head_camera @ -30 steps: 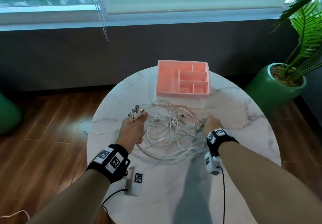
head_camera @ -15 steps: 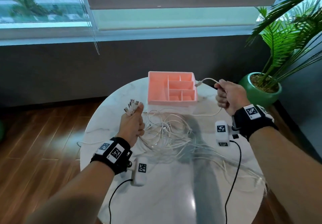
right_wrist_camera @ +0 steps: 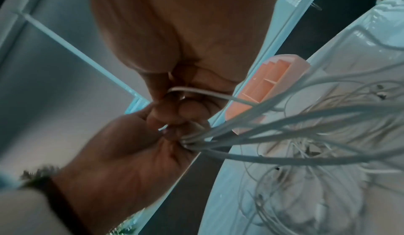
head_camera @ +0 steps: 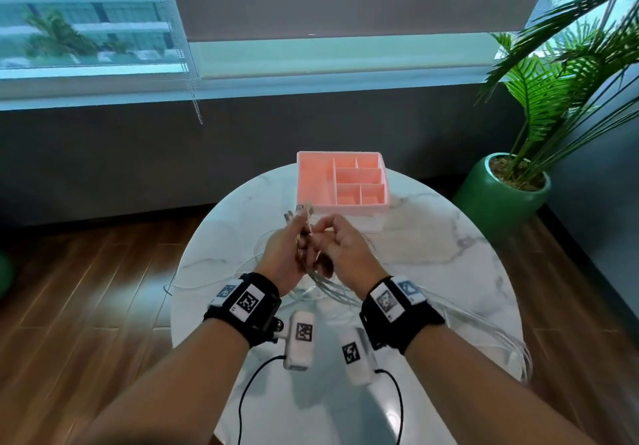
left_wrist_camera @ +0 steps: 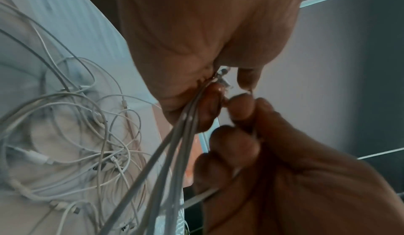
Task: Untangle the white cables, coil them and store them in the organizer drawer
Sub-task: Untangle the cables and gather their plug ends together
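The right hand (head_camera: 340, 251) has swung back in to the left hand (head_camera: 287, 254), adding its plug end; both hands' fingers are curled round the cables (left_wrist_camera: 174, 145), gathering ends above the desk (head_camera: 432, 237) tangle, near the organizer (head_camera: 313, 181).

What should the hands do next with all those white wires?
Probably tuck the one cable in the right hand into the left hand, beside the plugs already bunched there. The hands are touching, the rest lies tangled on the table, and the organizer is empty.
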